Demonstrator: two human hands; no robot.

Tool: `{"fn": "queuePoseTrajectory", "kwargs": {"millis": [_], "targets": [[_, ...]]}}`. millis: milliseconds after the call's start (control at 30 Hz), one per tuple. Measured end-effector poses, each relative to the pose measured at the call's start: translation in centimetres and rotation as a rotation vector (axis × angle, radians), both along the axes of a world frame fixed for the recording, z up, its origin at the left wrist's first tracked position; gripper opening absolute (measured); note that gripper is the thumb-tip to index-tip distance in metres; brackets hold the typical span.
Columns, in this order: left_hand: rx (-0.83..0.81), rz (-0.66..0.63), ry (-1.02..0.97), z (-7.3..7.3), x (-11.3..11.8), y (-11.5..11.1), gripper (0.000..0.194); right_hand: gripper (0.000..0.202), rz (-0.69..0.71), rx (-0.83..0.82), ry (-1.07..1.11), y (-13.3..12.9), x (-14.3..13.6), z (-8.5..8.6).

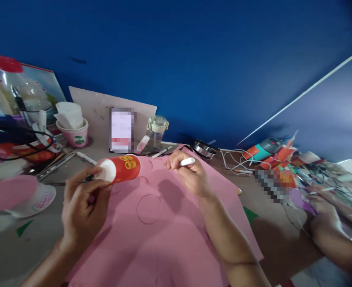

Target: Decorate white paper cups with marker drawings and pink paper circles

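My left hand (84,207) is closed, its fingertips gripping the white end of a red paper cup (127,168) with gold writing. The cup lies sideways in the air, its other end pointing right. A small dark thing shows by those fingers; I cannot make out what it is. In my right hand (192,177) is a white marker pen (187,161), pinched between the fingers, its white end sticking out to the right. Both hands are over a large pink paper sheet (176,235). A thin drawn circle (148,209) shows on the sheet, with part of another curve above it.
A phone (122,129) leans against a board at the back, near a clear lidded bottle (158,133). A pink paper cup (77,137) and a white cap (42,199) are left. Tape roll (203,148), cables and another person's arm (331,223) are right.
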State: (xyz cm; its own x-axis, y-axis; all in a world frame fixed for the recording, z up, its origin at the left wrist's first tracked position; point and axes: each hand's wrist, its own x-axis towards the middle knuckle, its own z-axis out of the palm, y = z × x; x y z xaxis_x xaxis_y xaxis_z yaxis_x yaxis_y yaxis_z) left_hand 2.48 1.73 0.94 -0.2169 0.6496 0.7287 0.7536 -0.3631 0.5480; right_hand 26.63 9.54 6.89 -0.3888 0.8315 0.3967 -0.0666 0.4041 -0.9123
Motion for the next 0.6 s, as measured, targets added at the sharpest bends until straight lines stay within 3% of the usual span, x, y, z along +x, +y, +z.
{"fn": "queuePoseTrajectory", "kwargs": {"millis": [67,300,600], "targets": [[0.079,0.027,0.004,-0.6,-0.7,0.5,0.010,0.012,0.024,0.024,0.005,0.0,0.0,-0.1],[-0.038,-0.015,0.031,-1.7,-1.3,1.1,0.011,0.012,0.041,0.023,0.034,-0.7,0.6,0.8],[0.013,-0.097,0.108,-2.8,-1.8,2.0,0.009,0.014,0.012,0.037,0.068,-1.2,1.0,1.6]]}}
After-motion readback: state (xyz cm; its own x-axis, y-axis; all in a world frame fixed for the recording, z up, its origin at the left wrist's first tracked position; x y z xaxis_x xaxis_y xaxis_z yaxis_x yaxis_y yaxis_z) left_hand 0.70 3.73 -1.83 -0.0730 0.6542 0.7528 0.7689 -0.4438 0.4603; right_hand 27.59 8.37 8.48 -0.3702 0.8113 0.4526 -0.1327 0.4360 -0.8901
